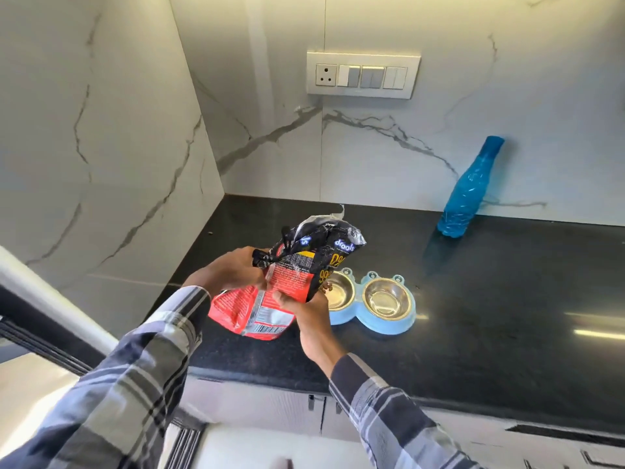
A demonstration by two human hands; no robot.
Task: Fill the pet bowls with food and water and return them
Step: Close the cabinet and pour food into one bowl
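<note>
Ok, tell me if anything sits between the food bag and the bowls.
Nothing visible does. The food bag, held in the left hand and right hand, sits right beside the double bowl; both steel cups look empty. The blue bottle stands well behind.

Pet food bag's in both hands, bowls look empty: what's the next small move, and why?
Probably tip the pet food bag, held by the left hand and right hand, so its torn top comes over the near steel bowl. Both bowls look empty, and the bag is upright beside them.
</note>
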